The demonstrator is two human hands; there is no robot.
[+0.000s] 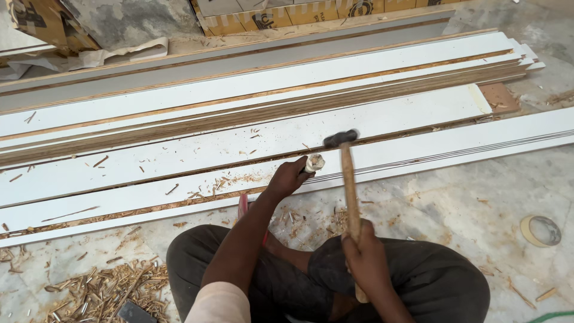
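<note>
A carpentry work site: long white laminated boards lie on a bare stone floor, with pale wood shavings strewn just below them.

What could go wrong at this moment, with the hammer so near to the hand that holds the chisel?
1. The hammer head hangs just above the chisel; a slightly off blow might hit the left hand, which grips the handle close to its top.
2. The right hand holds the hammer low on its long handle, so aim may be less sure.
3. Wood chips lie around the white board; more may fly up.
</note>
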